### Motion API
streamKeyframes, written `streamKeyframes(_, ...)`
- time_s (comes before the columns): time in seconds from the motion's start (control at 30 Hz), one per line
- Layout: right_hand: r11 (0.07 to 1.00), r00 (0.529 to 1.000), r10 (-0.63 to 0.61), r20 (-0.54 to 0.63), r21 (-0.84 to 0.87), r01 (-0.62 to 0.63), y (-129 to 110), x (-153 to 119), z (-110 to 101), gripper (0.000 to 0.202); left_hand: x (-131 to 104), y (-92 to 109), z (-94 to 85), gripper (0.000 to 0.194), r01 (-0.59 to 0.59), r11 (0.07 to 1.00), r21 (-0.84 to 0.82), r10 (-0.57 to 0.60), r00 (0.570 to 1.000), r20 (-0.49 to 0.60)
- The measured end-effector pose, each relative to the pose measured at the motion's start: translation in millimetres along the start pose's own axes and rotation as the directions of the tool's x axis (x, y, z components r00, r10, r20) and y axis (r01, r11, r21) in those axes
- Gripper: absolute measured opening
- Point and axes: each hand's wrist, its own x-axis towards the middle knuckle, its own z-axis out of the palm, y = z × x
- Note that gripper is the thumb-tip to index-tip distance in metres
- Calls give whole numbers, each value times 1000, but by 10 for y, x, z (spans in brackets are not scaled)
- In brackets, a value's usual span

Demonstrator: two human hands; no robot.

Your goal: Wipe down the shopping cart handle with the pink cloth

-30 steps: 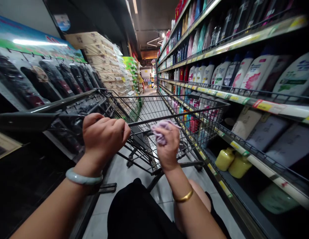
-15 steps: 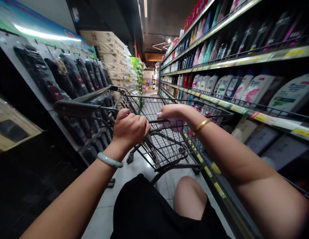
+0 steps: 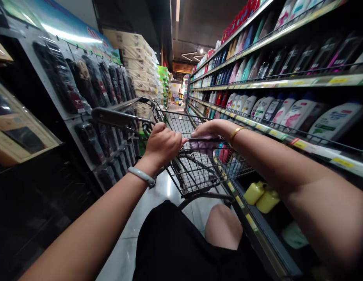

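Note:
The black wire shopping cart [image 3: 196, 183] stands in front of my knees, its long dark handle [image 3: 114, 117] off to the left. My left hand [image 3: 165, 144], with a pale bangle at the wrist, is closed around the cart's near rim. My right hand [image 3: 207, 128], below a gold bracelet, bends over that rim into the basket. A crumpled light purple cloth-like thing [image 3: 205, 146] hangs under its curled fingers, seen through the wires. The right fingertips are partly hidden, but they appear closed on this purple thing.
Shelves of shampoo bottles [image 3: 298, 111] line the right side, with yellow bottles [image 3: 254, 193] low down. Packaged dark goods [image 3: 57, 74] hang on a rack at left. Stacked boxes [image 3: 137, 62] stand beyond it. The tiled floor [image 3: 123, 249] runs along the aisle.
The cart, my left hand and the left rack have shifted right in view. My right hand stays over the rim. Yellow bottles on the low shelf now show more fully.

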Motion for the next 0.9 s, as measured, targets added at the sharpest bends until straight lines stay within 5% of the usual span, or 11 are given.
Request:
streamKeyframes(0.17, 985, 980, -127, 155, 140, 106, -148, 130, 40, 22, 6, -115, 47, 46, 23, 998, -61, -20, 999, 41)
streamKeyframes(0.43, 982, 985, 12, 173, 181, -44, 455, 189, -212, 21, -31, -322, 169, 51, 60, 996, -61, -59, 998, 16)
streamKeyframes(0.67, 914, 956, -262, 134, 351, 202, -61, 320, 41, 21, -65, -433, 197, 52, 90, 996, -6, -88, 988, 124)
streamKeyframes(0.77, 954, 968, -163, 193, 280, 105, -7, 327, 16, 24, -91, -489, 152, 52, 94, 996, -5, -92, 983, 159)
streamKeyframes(0.9, 988, 943, 144, 300, 3, -152, 402, 231, -137, 25, -143, -576, 96, 57, 122, 991, -53, -111, 979, 170)
